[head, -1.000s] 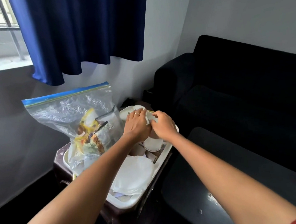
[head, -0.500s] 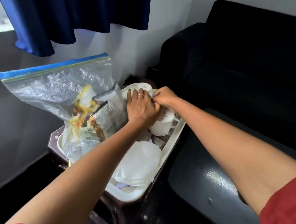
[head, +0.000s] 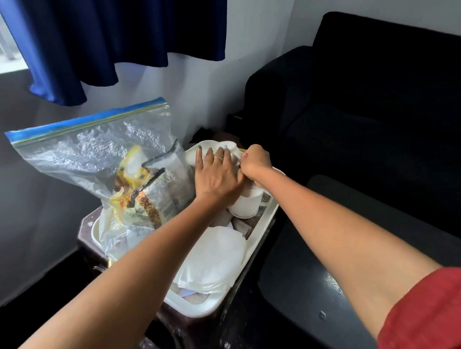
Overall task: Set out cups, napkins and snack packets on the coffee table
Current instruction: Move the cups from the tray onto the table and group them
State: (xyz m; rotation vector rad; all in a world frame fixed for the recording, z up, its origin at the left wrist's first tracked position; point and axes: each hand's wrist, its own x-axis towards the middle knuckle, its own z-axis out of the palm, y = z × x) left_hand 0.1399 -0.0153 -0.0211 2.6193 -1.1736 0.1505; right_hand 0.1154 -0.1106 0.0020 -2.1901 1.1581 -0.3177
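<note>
Head view, read left to right: blue curtain (head: pixel 103 24) hanging at upper left above a grey wall. Below it, clear zip-top bag (head: pixel 89 154) with a blue seal strip, standing tilted in the left half of a white tray (head: pixel 198 307); snack packets (head: pixel 153 192) visible inside the bag, bunched at its lower right corner. Tray resting on a dark brown side table (head: pixel 90 225). White napkins (head: pixel 211 260) lying in the near half of the tray, partly covered by the left forearm. Left hand (head: pixel 214 178) laid palm down over white cups (head: pixel 227 148) at the far end of the tray, fingers straight and close together, ring on one finger; fingertips reaching the far cups. Right hand (head: pixel 256 161) just beside the left, touching it, fingers curled tight into a fist; what the fingers pinch cannot be told, hidden beneath the knuckles. One upturned white cup (head: pixel 245 207) directly under both wrists, inside the tray near its right rim. Red sleeve (head: pixel 431 332) at lower right. Dark glossy coffee table (head: pixel 312 282) right of the tray, just beside it. Black sofa (head: pixel 386 111) behind, at upper right.
</note>
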